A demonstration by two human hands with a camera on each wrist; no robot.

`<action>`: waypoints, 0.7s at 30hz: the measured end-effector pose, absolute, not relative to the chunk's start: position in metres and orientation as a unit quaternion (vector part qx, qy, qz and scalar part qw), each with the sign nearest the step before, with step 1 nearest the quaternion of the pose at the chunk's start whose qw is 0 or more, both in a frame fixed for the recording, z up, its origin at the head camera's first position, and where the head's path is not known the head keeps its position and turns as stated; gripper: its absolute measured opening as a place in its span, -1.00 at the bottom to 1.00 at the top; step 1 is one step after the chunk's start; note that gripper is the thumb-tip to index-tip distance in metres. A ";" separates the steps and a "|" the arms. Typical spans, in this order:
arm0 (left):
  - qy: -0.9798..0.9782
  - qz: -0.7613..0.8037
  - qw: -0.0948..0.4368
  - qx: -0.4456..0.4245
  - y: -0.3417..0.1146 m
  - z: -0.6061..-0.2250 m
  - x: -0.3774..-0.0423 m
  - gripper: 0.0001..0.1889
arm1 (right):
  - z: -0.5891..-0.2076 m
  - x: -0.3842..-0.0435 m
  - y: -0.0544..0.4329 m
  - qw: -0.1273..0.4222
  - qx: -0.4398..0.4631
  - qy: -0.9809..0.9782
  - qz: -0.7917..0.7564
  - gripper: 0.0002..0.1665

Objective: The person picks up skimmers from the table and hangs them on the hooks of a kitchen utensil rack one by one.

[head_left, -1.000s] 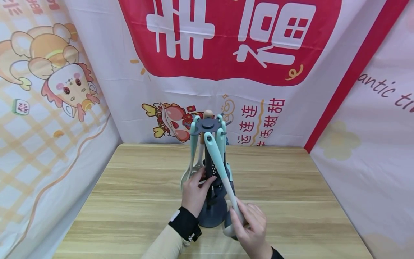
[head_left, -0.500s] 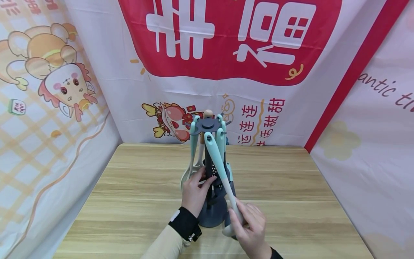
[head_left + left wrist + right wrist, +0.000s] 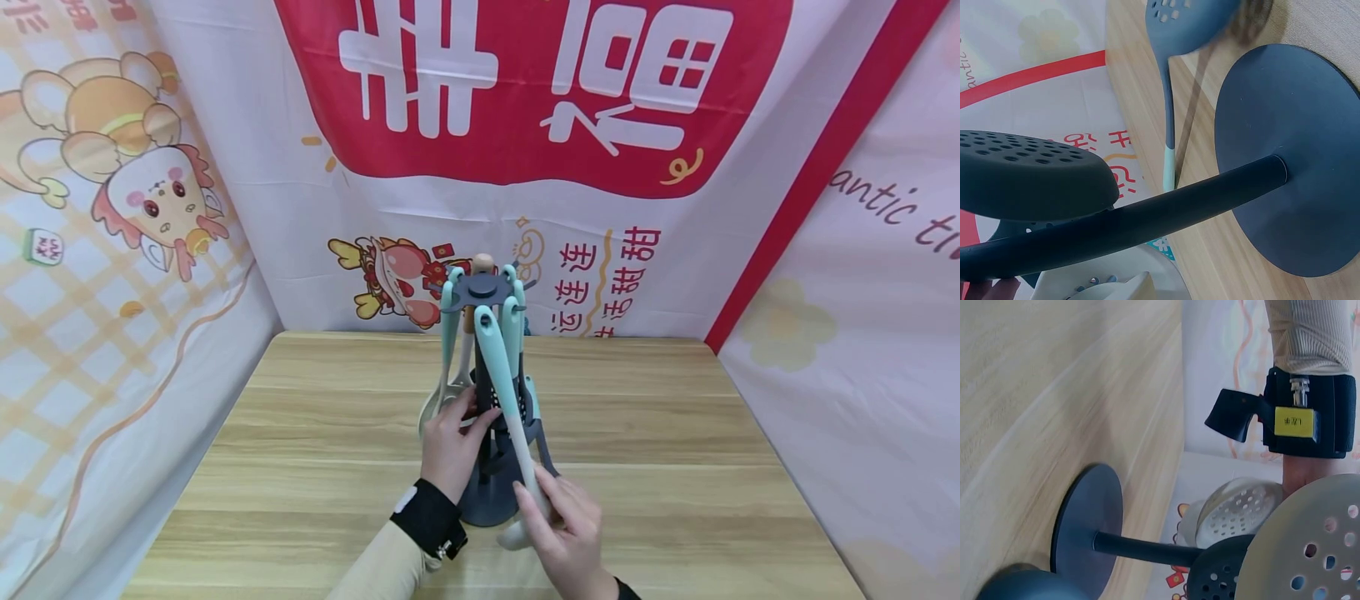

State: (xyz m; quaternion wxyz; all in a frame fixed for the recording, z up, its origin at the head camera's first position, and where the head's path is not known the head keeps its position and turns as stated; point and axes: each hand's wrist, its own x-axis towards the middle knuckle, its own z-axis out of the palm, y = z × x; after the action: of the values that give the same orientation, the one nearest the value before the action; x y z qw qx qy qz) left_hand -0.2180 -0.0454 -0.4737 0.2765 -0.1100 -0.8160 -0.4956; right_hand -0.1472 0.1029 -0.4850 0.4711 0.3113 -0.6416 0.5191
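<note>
My left hand [image 3: 452, 432] grips the dark pole of the utensil rack [image 3: 489, 500], which stands upright on the table. The right hand [image 3: 558, 525] grips a white skimmer by its lower shaft [image 3: 525, 458]; its mint handle slants up to the rack's front, the tip right by the hook plate. Close up in the right wrist view is its pale perforated head [image 3: 1310, 550]. Under and behind the right hand lies a dark slotted spoon [image 3: 1185, 25] with a mint handle end, its head hidden in the head view.
Other mint-handled utensils [image 3: 447, 325] hang on the rack, among them a white strainer [image 3: 1241, 512] and a dark perforated skimmer [image 3: 1029, 172]. The wooden table [image 3: 315, 467] ends at printed cloth walls [image 3: 270, 208] behind and at both sides.
My right hand and the white skimmer's lower part have shifted slightly left. More of the dark slotted spoon's shaft shows to the right. The left hand and rack stay still.
</note>
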 end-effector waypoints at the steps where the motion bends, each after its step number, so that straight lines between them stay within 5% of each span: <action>1: -0.816 -0.495 0.278 -0.111 -0.045 -0.474 -0.218 -0.69 | -0.486 -0.146 0.102 0.465 0.306 -0.647 0.521 -0.76; 12: -0.827 -0.489 0.260 -0.097 -0.046 -0.473 -0.216 -0.63 | -0.488 -0.137 0.091 0.390 0.255 -0.705 0.534 -0.60; 21: -0.829 -0.474 0.274 -0.117 -0.047 -0.476 -0.219 -0.61 | -0.488 -0.138 0.084 0.315 0.221 -0.755 0.531 -0.65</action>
State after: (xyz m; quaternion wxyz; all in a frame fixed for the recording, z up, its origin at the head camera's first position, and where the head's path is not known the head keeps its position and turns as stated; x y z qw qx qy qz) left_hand -0.2186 -0.0470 -0.4760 0.2739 -0.1167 -0.8287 -0.4739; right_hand -0.1379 0.0842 -0.4876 0.3153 0.2212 -0.7549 0.5309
